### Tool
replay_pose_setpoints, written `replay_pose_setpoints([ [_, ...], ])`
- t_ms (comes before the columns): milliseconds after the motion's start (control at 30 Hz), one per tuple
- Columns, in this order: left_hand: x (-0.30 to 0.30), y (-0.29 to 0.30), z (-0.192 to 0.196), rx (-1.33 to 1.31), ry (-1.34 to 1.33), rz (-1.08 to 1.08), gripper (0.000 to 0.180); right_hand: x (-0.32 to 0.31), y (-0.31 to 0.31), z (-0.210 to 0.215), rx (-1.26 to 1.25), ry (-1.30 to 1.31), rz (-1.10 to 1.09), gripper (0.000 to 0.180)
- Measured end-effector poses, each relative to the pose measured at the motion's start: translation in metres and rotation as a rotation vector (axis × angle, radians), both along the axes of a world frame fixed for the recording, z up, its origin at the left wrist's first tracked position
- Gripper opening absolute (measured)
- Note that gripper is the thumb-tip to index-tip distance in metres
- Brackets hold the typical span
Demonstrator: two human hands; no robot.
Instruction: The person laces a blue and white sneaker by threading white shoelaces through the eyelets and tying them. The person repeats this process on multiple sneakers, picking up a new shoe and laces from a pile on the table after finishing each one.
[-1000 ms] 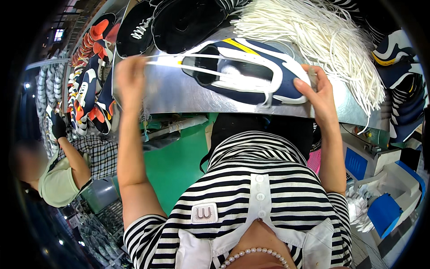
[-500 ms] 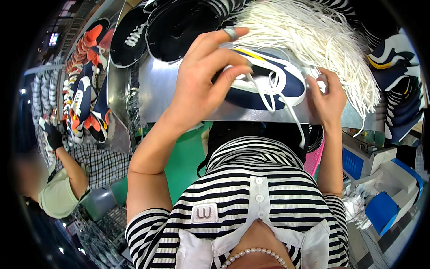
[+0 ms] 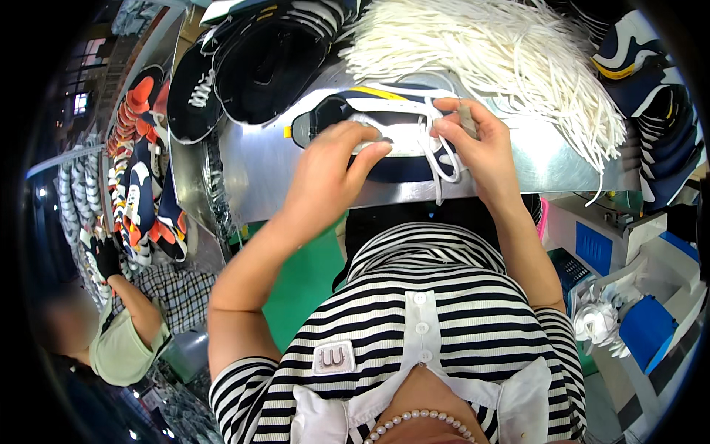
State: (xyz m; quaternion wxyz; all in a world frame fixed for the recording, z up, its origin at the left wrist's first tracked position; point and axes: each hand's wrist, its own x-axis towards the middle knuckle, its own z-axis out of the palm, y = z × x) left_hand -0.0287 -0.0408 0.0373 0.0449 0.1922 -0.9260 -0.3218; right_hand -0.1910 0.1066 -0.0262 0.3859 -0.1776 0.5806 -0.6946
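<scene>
A navy and white sneaker (image 3: 403, 169) with a yellow stripe lies on its sole on the metal bench, heel to the left and toe to the right. My left hand (image 3: 329, 166) bends over its opening, thumb and fingertips closed together at the near rim; what they pinch is too small to make out. Over the front of the sneaker, my right hand (image 3: 484, 140) pinches a white shoelace (image 3: 430, 148), with loops of it hanging down over the near side. A grey band wraps one right finger.
A large heap of white shoelaces (image 3: 488, 52) covers the back of the bench (image 3: 255, 159). Dark shoes (image 3: 270, 66) stand at the back left, more sneakers (image 3: 658, 96) at the right. A grey and blue machine (image 3: 629, 296) is at the lower right; a person (image 3: 129, 325) sits at the left.
My left hand has come down and lower over the sneaker's opening, letting go of the lace. My right hand has moved left onto the lace. The sneaker has shifted left.
</scene>
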Motion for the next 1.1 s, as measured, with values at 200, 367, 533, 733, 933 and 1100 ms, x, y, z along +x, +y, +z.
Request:
replay_pose_setpoints([
  [200,-0.034,-0.009,-0.035,1.103,-0.287,0.426,0.053,0.012,-0.009,-0.024,0.146,0.265,0.016,0.037],
  [367,-0.028,0.013,-0.036,0.791,-0.029,0.508,0.034,0.009,-0.006,-0.010,0.208,0.431,0.107,0.043],
  [533,-0.023,0.023,-0.040,0.748,0.155,0.515,0.021,0.012,0.002,-0.005,0.204,0.643,0.121,0.042],
  [733,-0.021,0.028,-0.038,0.735,0.157,0.562,0.022,0.007,0.016,0.014,0.175,0.634,0.211,0.019],
  [933,-0.019,0.027,-0.035,0.634,0.134,0.436,0.016,0.002,0.010,0.015,0.271,0.775,0.253,0.014],
  [1100,-0.022,0.042,-0.045,0.574,0.446,0.318,0.016,0.021,-0.015,0.008,0.355,1.158,0.247,0.015],
])
